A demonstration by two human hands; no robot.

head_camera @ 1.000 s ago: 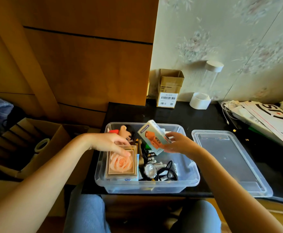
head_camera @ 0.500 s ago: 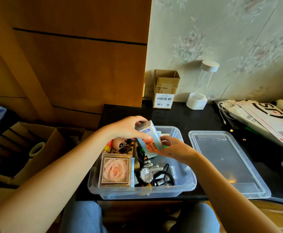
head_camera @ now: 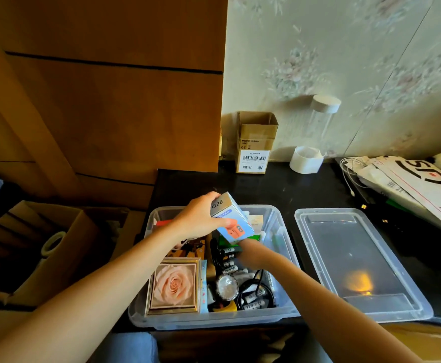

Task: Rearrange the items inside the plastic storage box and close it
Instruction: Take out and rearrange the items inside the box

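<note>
The clear plastic storage box (head_camera: 285,233) stands open at the front of the black table. Inside it lie a framed rose box (head_camera: 173,285), a wristwatch (head_camera: 226,284), several batteries (head_camera: 228,260) and a black cable (head_camera: 256,286). My left hand (head_camera: 197,218) grips a small blue-and-orange carton marked Q88 (head_camera: 231,222) and holds it tilted above the box's middle. My right hand (head_camera: 250,252) reaches into the box beneath that carton, and its fingers are hidden. The clear lid (head_camera: 358,258) lies flat on the table to the right of the box.
At the back stand an open cardboard carton (head_camera: 256,142), a white roll (head_camera: 305,160) and a clear jar (head_camera: 320,121). White mailers and a cable (head_camera: 418,184) fill the right side. On the floor at left is a cardboard box (head_camera: 65,260) with a tape roll (head_camera: 53,242).
The small carton passed from my right hand to my left, which left the rose box and now holds it higher. My right hand went down into the box beneath it.
</note>
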